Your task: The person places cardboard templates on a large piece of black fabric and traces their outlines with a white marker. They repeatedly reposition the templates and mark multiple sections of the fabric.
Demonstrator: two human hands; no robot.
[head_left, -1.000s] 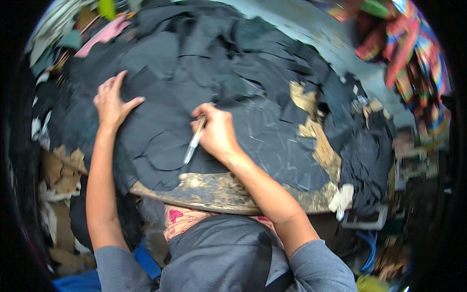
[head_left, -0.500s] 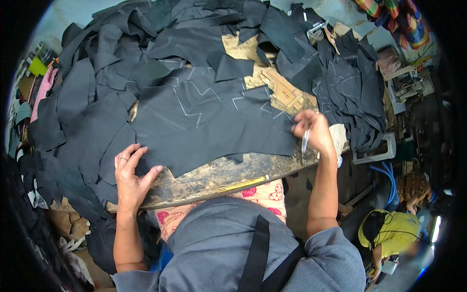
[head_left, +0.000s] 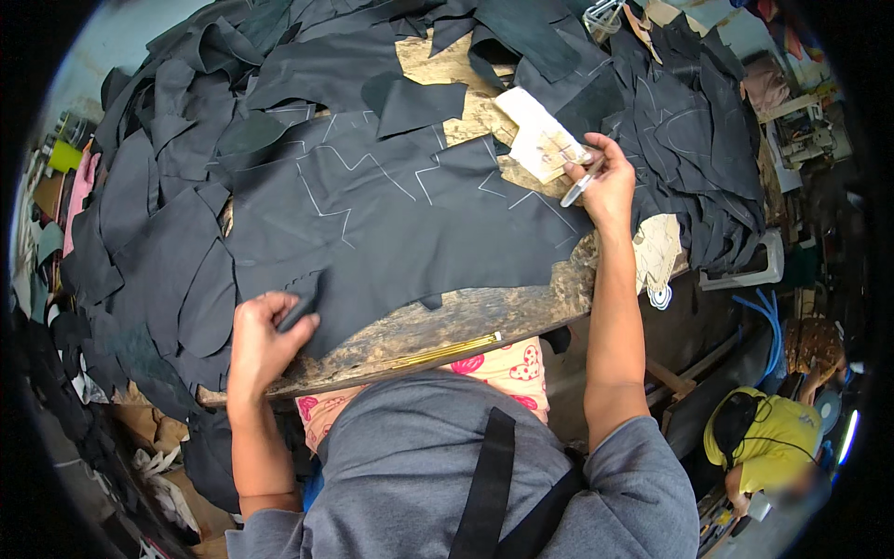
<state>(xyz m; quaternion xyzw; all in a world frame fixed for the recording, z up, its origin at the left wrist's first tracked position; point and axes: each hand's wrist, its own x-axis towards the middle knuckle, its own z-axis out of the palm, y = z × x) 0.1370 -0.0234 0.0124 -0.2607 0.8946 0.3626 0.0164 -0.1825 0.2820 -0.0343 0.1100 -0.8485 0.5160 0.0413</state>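
Observation:
A broad piece of black leather (head_left: 410, 233) with pale zigzag lines drawn on it lies across the worktable. My left hand (head_left: 268, 337) is closed on its near left edge, where the leather curls up between thumb and fingers. Over the leather's far right side, my right hand (head_left: 607, 186) pinches a cream pattern template (head_left: 538, 140), tilted up from the table. The same hand holds a silver marking pen (head_left: 577, 189), its tip pointing down and to the left.
Black leather pieces (head_left: 158, 205) heap at the left and far side, with another marked pile (head_left: 694, 158) at the right. A yellow ruler (head_left: 447, 350) lies along the wooden table's front edge. A cream cutout (head_left: 657, 252) overhangs its right corner. A person in yellow (head_left: 768, 438) works at lower right.
My right hand has picked up the template from the table and raised it, still with the pen. My left hand has closed on the leather, lifting its edge. The view has shifted slightly.

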